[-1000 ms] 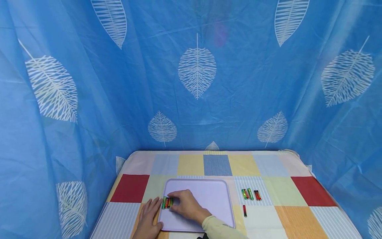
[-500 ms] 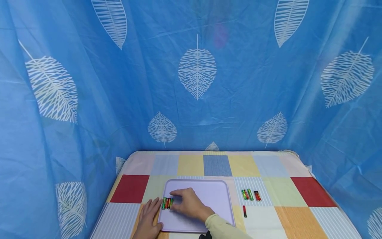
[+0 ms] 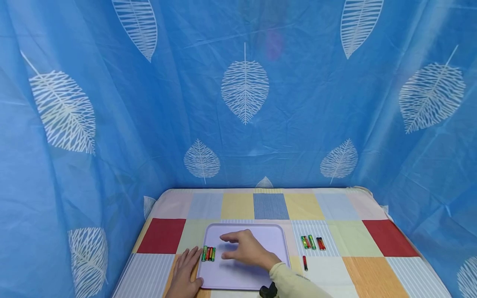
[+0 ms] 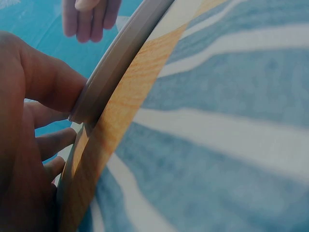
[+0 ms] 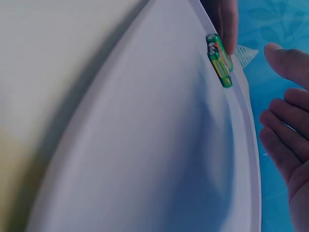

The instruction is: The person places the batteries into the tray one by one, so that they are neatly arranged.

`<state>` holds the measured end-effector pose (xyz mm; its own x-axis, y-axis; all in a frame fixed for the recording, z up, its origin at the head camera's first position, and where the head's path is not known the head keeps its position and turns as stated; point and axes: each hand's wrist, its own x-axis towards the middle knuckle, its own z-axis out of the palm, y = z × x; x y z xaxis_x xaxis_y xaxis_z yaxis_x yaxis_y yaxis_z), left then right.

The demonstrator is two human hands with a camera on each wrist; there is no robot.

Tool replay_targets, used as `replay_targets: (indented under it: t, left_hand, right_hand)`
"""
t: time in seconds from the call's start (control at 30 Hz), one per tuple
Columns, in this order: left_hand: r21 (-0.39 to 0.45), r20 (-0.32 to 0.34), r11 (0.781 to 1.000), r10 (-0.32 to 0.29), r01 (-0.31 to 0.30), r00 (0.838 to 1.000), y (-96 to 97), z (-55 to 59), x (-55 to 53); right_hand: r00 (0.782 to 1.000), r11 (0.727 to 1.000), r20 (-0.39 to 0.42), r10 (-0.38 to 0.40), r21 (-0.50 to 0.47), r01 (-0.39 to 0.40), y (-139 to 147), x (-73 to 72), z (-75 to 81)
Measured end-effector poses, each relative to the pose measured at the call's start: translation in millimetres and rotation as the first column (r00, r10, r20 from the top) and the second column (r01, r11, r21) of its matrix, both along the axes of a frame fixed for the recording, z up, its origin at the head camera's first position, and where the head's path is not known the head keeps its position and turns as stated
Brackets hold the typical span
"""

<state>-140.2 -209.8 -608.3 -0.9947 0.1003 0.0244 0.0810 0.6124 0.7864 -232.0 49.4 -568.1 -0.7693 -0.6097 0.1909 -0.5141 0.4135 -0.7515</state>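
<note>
My right hand (image 3: 251, 249) hovers over the lavender tray (image 3: 216, 277), thumb and fingers spread apart with nothing between them. Just left of its fingertips, a row of several green and red batteries (image 3: 208, 253) lies side by side inside the tray's left edge. In the right wrist view the end battery (image 5: 219, 60) of that row shows green, apart from the right hand (image 5: 289, 116). My left hand (image 3: 185, 271) rests beside the tray's left side, fingers extended. The left wrist view has its thumb (image 4: 53, 77) against the tray's outer wall (image 4: 120, 58).
Right of the tray, on the patchwork tablecloth (image 3: 357, 240), lie green and red batteries (image 3: 312, 242) with a red pair (image 3: 321, 243) beside them. A single red and black battery (image 3: 305, 263) lies nearer. Blue leaf-print curtains (image 3: 290, 124) enclose the table's back and sides.
My right hand has let go at the battery row and moved right and up, its fingers spreading wider. The row now shows fully. My left hand has stayed put.
</note>
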Motion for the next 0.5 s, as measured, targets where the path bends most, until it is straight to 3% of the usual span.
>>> replay_targets:
  t: [0.5]
  left_hand:
    - [-0.023,0.012,1.000,0.007,-0.007,1.000,1.1,-1.1,-2.2]
  right_hand:
    - [0.998,0.999,0.049,-0.042,-0.031,0.043,53,7.1,6.2]
